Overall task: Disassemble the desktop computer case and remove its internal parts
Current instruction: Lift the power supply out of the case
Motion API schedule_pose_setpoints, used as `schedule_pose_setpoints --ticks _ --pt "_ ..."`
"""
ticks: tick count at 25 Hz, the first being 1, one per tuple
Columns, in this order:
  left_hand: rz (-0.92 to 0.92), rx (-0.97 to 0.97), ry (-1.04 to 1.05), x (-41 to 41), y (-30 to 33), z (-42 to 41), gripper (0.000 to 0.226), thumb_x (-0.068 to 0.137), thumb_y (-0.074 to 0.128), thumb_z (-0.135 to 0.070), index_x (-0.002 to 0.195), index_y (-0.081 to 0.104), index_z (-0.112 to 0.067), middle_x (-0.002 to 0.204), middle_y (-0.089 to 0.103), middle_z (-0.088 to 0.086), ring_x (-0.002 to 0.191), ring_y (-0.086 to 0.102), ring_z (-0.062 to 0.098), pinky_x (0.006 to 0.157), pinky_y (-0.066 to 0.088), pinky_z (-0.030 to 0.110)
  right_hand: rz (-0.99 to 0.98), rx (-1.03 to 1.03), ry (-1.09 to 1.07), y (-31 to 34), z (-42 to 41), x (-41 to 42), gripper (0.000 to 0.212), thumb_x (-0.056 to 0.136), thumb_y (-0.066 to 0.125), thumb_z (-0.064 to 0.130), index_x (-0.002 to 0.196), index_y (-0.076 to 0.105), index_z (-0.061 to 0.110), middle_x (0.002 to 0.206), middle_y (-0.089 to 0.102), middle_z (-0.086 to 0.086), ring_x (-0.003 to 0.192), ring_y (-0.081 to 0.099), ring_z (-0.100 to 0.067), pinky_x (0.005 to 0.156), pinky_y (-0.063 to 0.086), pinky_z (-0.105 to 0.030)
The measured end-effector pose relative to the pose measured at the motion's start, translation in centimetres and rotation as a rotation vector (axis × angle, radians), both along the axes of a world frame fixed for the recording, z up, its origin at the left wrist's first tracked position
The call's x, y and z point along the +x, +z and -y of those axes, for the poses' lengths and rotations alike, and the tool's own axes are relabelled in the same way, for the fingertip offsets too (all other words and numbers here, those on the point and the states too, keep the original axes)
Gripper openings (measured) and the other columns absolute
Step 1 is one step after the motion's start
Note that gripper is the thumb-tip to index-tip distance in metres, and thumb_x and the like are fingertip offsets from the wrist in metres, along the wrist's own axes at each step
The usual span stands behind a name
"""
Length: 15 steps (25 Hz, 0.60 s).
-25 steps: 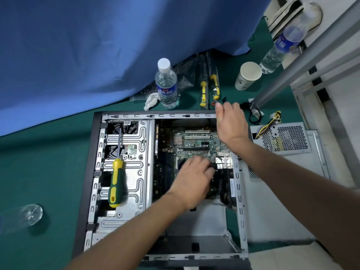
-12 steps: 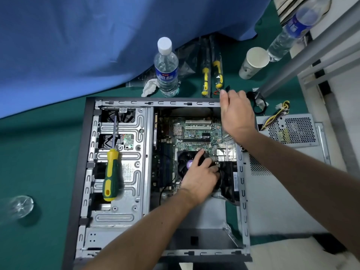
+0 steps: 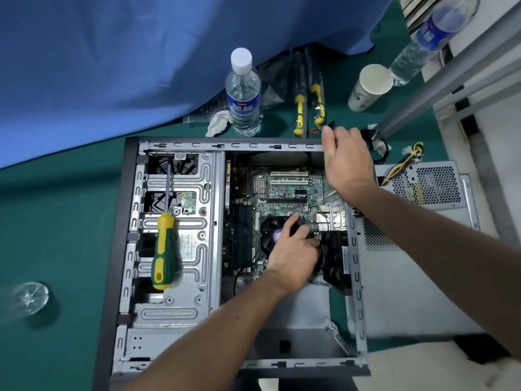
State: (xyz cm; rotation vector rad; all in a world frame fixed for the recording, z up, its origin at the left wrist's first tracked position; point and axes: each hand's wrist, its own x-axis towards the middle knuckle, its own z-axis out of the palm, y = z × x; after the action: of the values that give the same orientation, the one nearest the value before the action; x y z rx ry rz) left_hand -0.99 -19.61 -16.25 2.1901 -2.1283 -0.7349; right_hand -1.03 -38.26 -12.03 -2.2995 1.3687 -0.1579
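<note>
The open computer case [image 3: 174, 314] lies flat on the green table, its green motherboard [image 3: 284, 190] exposed. My left hand [image 3: 293, 249] reaches inside and grips the black CPU cooler fan [image 3: 269, 230], fingers curled over its right side. My right hand [image 3: 345, 162] holds the case's far right corner, fingers over the top rim. A green-and-yellow screwdriver [image 3: 163, 249] lies on the silver drive cage [image 3: 174, 210]. The removed power supply [image 3: 431, 184] sits to the right of the case, its yellow and black wires trailing.
A water bottle [image 3: 243, 94], a crumpled tissue, two packaged yellow-handled tools [image 3: 308, 105] and a paper cup [image 3: 369, 87] stand behind the case. A second bottle [image 3: 425, 40] lies at the far right. A glass [image 3: 28, 299] sits at the left. A blue cloth hangs behind.
My left hand has shifted right off the fan's middle, uncovering it, and now grips its right side. My right hand stays on the case corner. The view has drifted slightly.
</note>
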Motion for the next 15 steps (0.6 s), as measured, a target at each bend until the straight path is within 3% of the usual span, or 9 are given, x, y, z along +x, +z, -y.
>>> schedule_pose_setpoints --ticks 7,9,11,13,15 --pt "-0.073 -0.032 0.009 0.8 0.9 0.0 0.013 0.085 0.064 -0.011 0.087 0.075 -0.018 0.115 0.068 -0.003 0.119 0.042 0.021 0.118 -0.012 0.045 -0.012 -0.012 0.006 0.3 0.0 0.1 0.053 0.105 0.022 0.046 0.112 0.058 0.008 0.109 0.052 -0.015 0.099 0.050 -0.031 0.086 0.041 -0.041" --pt "-0.091 -0.078 0.014 0.6 1.5 -0.9 0.012 0.089 0.064 -0.018 0.093 0.075 -0.021 0.112 0.068 -0.005 0.121 0.042 0.020 0.122 0.002 0.045 -0.019 -0.014 0.006 0.3 0.0 0.0 0.053 0.105 0.022 0.046 0.110 0.058 0.007 0.108 0.052 -0.015 0.099 0.050 -0.032 0.085 0.040 -0.040" --pt "-0.146 -0.139 0.055 0.1 2.5 -2.3 0.014 0.093 0.060 -0.026 0.098 0.072 -0.022 0.104 0.067 -0.006 0.110 0.046 0.018 0.112 0.023 0.037 -0.016 -0.015 0.006 0.3 -0.1 0.0 0.053 0.105 0.022 0.046 0.109 0.058 0.007 0.107 0.052 -0.015 0.098 0.050 -0.032 0.083 0.039 -0.039" --pt "-0.325 -0.136 0.269 -0.2 3.5 -4.0 0.015 0.094 0.058 -0.028 0.102 0.069 -0.022 0.097 0.066 -0.006 0.097 0.050 0.015 0.091 0.039 0.030 -0.017 -0.016 0.006 0.3 -0.1 0.0 0.053 0.105 0.022 0.046 0.108 0.058 0.007 0.108 0.052 -0.015 0.098 0.050 -0.032 0.083 0.039 -0.039" --pt "-0.663 -0.023 0.742 -0.2 4.6 -5.4 0.006 0.094 0.063 -0.021 0.097 0.067 -0.023 0.086 0.065 -0.008 0.083 0.056 0.010 0.081 0.048 0.027 -0.018 -0.018 0.004 0.3 -0.1 0.1 0.053 0.105 0.022 0.046 0.108 0.058 0.007 0.108 0.052 -0.015 0.098 0.050 -0.032 0.083 0.039 -0.039"
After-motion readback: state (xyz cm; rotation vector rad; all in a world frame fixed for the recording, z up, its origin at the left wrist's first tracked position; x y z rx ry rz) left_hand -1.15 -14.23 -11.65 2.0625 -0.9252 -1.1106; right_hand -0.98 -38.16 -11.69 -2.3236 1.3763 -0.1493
